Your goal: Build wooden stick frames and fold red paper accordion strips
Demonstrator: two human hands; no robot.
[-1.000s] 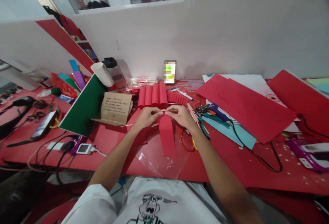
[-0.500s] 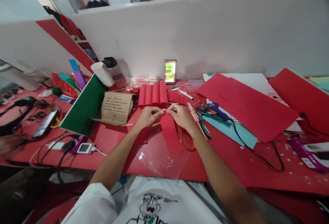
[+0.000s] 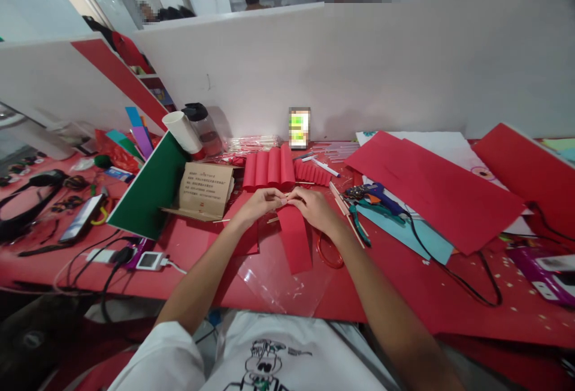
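Note:
At the middle of the table my left hand (image 3: 264, 204) and my right hand (image 3: 311, 206) meet, both with fingers pinched on the top end of a red paper strip (image 3: 294, 241). The strip hangs down from my fingertips toward me, over a clear plastic sheet (image 3: 274, 286). A thin pale stick shows at the pinched end, mostly hidden by my fingers. Just beyond my hands lie red paper rolls (image 3: 268, 167) side by side, with smaller red rolls (image 3: 314, 173) to their right. Orange-handled scissors (image 3: 330, 251) lie beside my right wrist.
To the right are pale sticks (image 3: 347, 211), a blue glue gun (image 3: 380, 194) with a cord, green-handled pliers (image 3: 358, 223) and large red sheets (image 3: 435, 184). On the left stand a cardboard box (image 3: 204, 190), a green board (image 3: 146, 190) and a bottle (image 3: 206, 130). A phone (image 3: 299, 129) leans on the partition.
My fingers have closed in over the strip's top end, covering more of the stick, and the strip's lower end has swung slightly left. Another person's hand at the far left has gone from view.

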